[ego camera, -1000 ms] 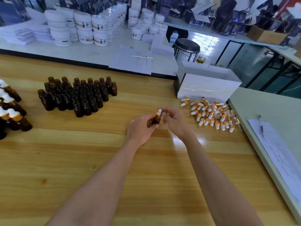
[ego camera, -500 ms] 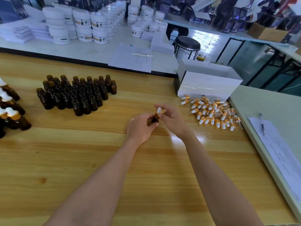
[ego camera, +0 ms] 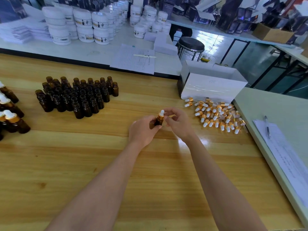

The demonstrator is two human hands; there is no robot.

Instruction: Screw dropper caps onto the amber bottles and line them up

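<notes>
My left hand grips a small amber bottle just above the wooden table. A gold dropper cap with a white bulb sits on the bottle's neck. My right hand curls around the cap, its thumb and fingertips close beside it. A cluster of several open amber bottles stands at the left middle. Several capped bottles stand at the far left edge. A heap of loose dropper caps lies to the right of my hands.
A white box stands behind the heap of caps. A pale green table with a paper sheet and pen adjoins on the right. White jars and a notepad fill the table behind.
The bottle and both hands have stayed in nearly the same spot. My right fingers have shifted slightly around the cap.
</notes>
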